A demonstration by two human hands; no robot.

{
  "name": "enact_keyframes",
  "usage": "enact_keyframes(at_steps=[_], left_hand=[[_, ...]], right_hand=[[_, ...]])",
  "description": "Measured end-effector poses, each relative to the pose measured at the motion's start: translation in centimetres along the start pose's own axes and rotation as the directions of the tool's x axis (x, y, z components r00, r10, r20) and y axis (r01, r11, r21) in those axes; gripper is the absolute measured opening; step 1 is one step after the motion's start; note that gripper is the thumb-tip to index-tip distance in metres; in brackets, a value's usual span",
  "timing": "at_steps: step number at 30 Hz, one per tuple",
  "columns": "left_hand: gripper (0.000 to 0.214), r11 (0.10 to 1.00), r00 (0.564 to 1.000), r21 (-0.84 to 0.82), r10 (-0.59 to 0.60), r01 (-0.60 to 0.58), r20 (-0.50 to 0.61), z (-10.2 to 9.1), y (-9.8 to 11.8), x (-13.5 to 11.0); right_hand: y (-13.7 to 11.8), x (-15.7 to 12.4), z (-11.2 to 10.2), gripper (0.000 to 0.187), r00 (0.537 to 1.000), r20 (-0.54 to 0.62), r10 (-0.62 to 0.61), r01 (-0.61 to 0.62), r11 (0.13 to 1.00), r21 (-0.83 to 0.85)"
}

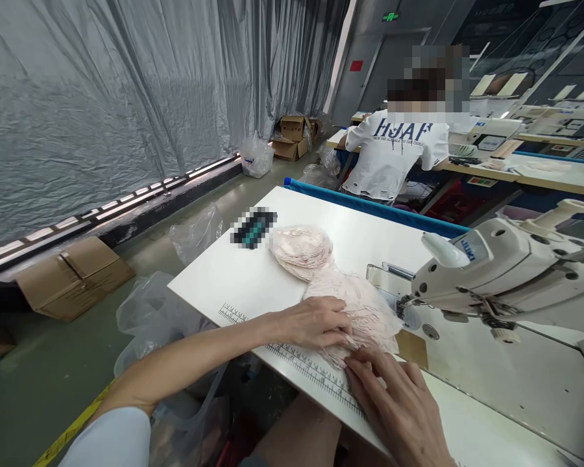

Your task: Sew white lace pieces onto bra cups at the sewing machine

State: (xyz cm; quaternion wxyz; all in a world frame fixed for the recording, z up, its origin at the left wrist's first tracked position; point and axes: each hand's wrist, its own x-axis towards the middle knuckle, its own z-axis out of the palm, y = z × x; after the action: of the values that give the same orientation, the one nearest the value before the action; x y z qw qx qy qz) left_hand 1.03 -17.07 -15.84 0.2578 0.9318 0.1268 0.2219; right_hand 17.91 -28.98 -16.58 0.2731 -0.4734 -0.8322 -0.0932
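A pale pink, thin fabric piece (353,298) lies on the white sewing table (204,279), reaching to the needle area of the sewing machine (486,259). My left hand (318,322) rests on its near part, fingers curled and pinching a fold. Close by on the right, my right hand (399,395) grips the near edge of the same fabric between thumb and fingers. The two hands' fingertips almost meet. Behind the fabric piece, and touching it, sits a rounded stack of similar pink pieces (299,250). Part of the held edge is hidden under my fingers.
A dark blurred-out object (254,227) lies at the table's far left. Ruler markings (311,373) run along the near edge. Plastic bags (150,311) and a cardboard box (75,275) are on the floor at left. A person in a white shirt (394,152) sits ahead.
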Motion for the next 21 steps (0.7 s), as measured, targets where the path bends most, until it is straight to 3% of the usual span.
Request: enact_keyframes(at_steps=[7,21], left_hand=[[0.019,1.000,1.000,-0.020,0.006,-0.006,0.024,0.12,-0.17,-0.21],[0.017,1.000,0.999,-0.028,0.002,-0.001,0.042,0.00,-0.02,-0.32]], right_hand=[[0.12,0.33,0.06,0.023,1.000,-0.020,-0.006,0.005,0.999,-0.032],[0.09,0.17,-0.08,0.019,1.000,-0.001,-0.008,0.008,1.000,-0.026]])
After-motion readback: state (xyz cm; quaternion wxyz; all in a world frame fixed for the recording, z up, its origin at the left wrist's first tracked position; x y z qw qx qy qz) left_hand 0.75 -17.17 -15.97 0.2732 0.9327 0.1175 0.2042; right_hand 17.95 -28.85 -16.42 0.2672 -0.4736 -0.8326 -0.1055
